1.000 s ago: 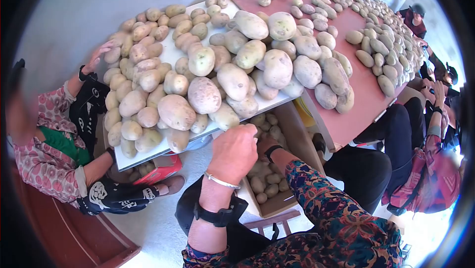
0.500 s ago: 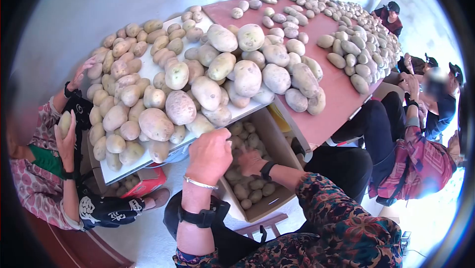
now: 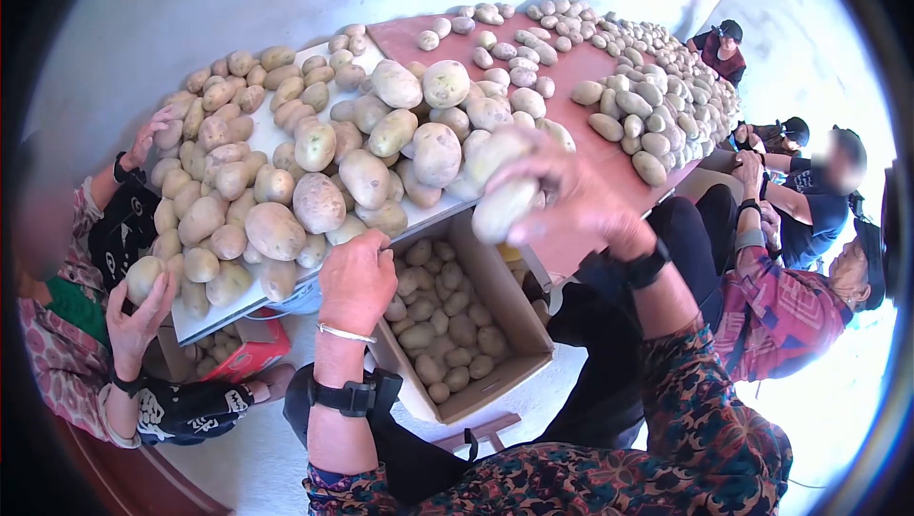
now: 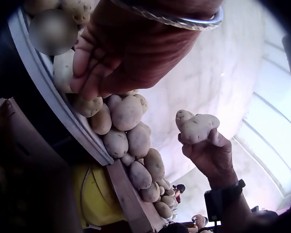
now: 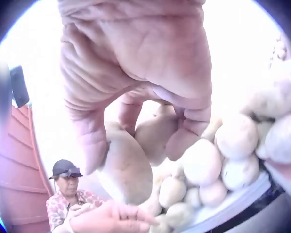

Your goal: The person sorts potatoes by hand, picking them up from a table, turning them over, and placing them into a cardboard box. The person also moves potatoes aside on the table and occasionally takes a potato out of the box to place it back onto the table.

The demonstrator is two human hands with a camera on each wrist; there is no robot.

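My right hand (image 3: 576, 197) is raised over the near edge of the table, gripping two pale potatoes (image 5: 126, 167) between thumb and fingers. From the left wrist view, the held potatoes overlap into one knobbly shape. My left hand (image 3: 357, 273), with a silver bangle at its wrist, stays by the white table's (image 3: 205, 323) edge. Its fingers (image 4: 89, 80) are loosely curled with nothing held, right beside potatoes on the rim. Below, between my arms, stands a cardboard box (image 3: 519, 368) with many smaller potatoes (image 3: 462, 328) inside.
Potatoes are heaped across the white table and the adjoining reddish table (image 3: 562, 240). At left, a person's hand (image 3: 138, 326) holds a potato near a red box (image 3: 252, 352). A yellow container (image 4: 94, 199) stands under the table. More people sit along the right side.
My right hand was down in the cardboard box and has come up to the right, now holding potatoes. My left hand keeps its place at the edge. The person at left has picked up a potato.
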